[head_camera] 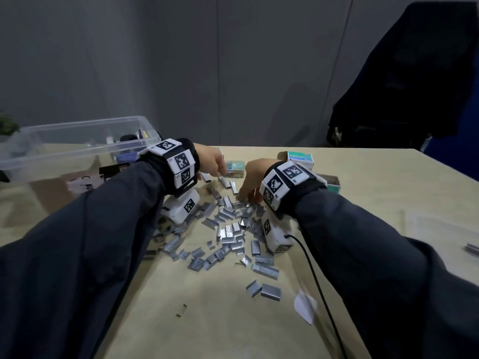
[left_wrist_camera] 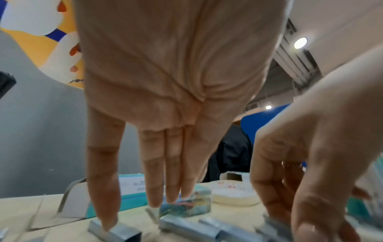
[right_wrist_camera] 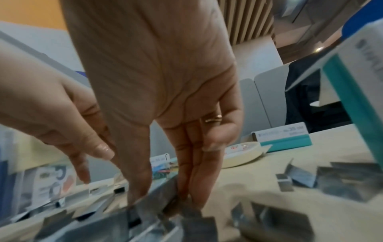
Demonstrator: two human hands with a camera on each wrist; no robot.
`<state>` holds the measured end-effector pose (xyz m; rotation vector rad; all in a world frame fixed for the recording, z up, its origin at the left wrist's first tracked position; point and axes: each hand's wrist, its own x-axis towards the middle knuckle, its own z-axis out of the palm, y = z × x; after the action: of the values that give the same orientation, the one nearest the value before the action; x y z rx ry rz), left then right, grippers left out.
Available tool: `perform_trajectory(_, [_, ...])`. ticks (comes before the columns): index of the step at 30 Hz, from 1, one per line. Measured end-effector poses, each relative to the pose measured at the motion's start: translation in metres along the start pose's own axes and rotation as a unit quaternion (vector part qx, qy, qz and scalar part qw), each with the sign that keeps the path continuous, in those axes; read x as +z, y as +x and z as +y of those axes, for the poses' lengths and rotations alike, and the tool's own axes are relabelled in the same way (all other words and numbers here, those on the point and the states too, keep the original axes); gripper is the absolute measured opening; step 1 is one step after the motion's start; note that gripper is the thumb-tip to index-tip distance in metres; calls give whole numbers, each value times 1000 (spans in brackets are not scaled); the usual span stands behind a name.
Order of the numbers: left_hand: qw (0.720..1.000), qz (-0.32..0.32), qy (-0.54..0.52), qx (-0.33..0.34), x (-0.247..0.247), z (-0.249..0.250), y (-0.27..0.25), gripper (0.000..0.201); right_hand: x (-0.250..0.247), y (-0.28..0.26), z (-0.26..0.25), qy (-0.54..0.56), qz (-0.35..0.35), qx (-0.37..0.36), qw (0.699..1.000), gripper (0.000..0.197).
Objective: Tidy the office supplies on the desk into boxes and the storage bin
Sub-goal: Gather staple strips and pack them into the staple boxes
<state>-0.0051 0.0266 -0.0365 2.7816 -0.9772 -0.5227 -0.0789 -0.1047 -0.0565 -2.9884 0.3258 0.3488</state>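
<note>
Silver-grey metal staple strips (head_camera: 234,229) glint across the pale beige wooden bench (head_camera: 363,193), shiny all over. Dark navy sleeves (head_camera: 77,242) carry white wrist bands (head_camera: 178,161) printed with black-and-white square code patterns. A clear see-through plastic storage bin (head_camera: 77,141) sits pale and colourless by the grey wall (head_camera: 181,60). The small cardboard staple boxes (head_camera: 300,158) show teal and white, with dark lettering in the right wrist view (right_wrist_camera: 283,140). A little transparent case (left_wrist_camera: 186,207) holds a jumble of blue, green, yellow and red. A gold ring (right_wrist_camera: 213,118) shines on one finger. A cream-white round tape roll (left_wrist_camera: 236,195) lies beside it. A black cable (head_camera: 311,268) runs over the beige.
</note>
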Motion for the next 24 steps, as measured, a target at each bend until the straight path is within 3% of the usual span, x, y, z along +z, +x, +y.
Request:
perform_trajectory(3, [997, -21, 77, 0, 3, 4, 2, 38, -1, 9, -3, -38, 39, 6, 999, 24])
perform_trajectory(6, [995, -24, 96, 1, 4, 3, 5, 39, -6, 22, -10, 4, 70, 36, 997, 37])
perform_trajectory(12, [996, -22, 91, 4, 1, 2, 4, 39, 4, 36, -18, -78, 33, 4, 996, 33])
perform_trajectory(16, [997, -18, 72, 15, 0, -1, 4, 38, 0, 40, -19, -158, 29, -22, 987, 30])
perform_trajectory(18, [998, -17, 58, 17, 0, -1, 5, 38, -1, 36, -15, -137, 50, -19, 989, 21])
perform_trajectory(24, [996, 42, -73, -13, 1, -4, 13, 25, -13, 24, -9, -42, 54, 2, 998, 35])
